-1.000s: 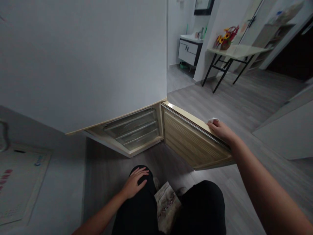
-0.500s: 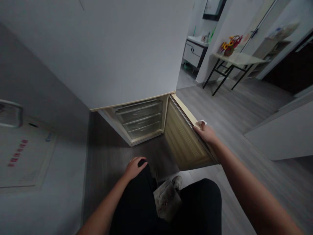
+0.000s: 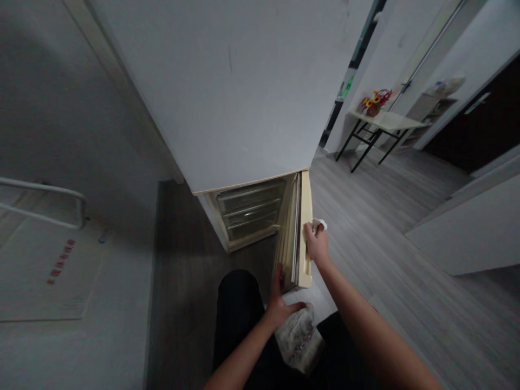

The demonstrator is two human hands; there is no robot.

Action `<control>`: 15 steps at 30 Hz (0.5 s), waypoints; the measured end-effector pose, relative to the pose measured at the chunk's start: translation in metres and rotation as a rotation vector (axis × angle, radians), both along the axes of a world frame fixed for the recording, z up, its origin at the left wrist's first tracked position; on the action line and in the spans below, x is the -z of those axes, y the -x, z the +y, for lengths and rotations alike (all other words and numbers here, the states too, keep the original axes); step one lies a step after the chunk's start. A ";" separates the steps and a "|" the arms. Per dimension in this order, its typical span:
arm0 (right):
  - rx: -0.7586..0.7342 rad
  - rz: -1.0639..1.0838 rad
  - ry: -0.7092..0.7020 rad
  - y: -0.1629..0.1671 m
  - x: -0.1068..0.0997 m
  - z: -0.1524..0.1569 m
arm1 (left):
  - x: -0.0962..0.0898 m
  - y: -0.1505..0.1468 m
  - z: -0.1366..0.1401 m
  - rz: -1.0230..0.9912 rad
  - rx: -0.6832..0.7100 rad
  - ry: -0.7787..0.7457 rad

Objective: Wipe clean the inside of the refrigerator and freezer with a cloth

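The lower door (image 3: 305,216) of a fridge-freezer stands partly open, its cream edge turned towards me. My right hand (image 3: 317,245) is closed at that edge, with a crumpled white cloth (image 3: 320,224) between its fingers. Below it, my left hand (image 3: 280,307) has thumb and fingers apart, the fingertips at the door's inner face near the bottom corner. Whether they press on it, I cannot tell. Inside the compartment are several clear-fronted drawers (image 3: 247,214), all pushed in. The white upper door (image 3: 244,97) is shut above.
On the left a white box with red lettering (image 3: 57,271) stands beside a white metal rail (image 3: 44,189). Between my dark-clothed knees (image 3: 239,303) lies a greyish patterned fabric (image 3: 298,338). Further back, a folding table (image 3: 390,120) carries a flower basket (image 3: 372,108).
The lower door has swung partway towards the fridge with my right hand on it. My left hand has left my knee and reached the door's lower corner. The view has shifted.
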State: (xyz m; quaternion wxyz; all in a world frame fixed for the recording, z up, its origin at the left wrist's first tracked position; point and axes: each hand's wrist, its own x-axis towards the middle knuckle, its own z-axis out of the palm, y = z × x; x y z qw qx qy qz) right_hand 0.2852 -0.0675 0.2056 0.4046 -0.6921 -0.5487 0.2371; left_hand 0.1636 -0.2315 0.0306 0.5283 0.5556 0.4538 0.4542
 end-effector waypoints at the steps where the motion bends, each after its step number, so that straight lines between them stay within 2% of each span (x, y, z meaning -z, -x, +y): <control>1: 0.006 0.055 -0.015 0.007 0.006 -0.003 | -0.001 0.014 0.005 0.032 -0.088 -0.008; 3: -0.039 0.165 0.007 0.017 0.019 -0.010 | -0.004 0.048 0.017 0.069 -0.230 -0.027; 6: -0.162 0.312 0.069 0.023 0.038 -0.027 | -0.010 0.104 0.036 0.164 -0.312 -0.055; 7: -0.162 0.358 0.080 0.022 0.045 -0.033 | -0.011 0.123 0.042 0.210 -0.345 -0.067; 11: -0.019 0.624 0.177 0.001 0.073 -0.055 | -0.011 0.181 0.061 0.300 -0.608 -0.022; 13: 0.034 0.768 0.282 -0.021 0.086 -0.064 | -0.013 0.200 0.074 0.309 -0.714 0.034; 15: 0.051 0.893 0.458 -0.047 0.096 -0.071 | -0.018 0.213 0.092 0.329 -0.760 0.066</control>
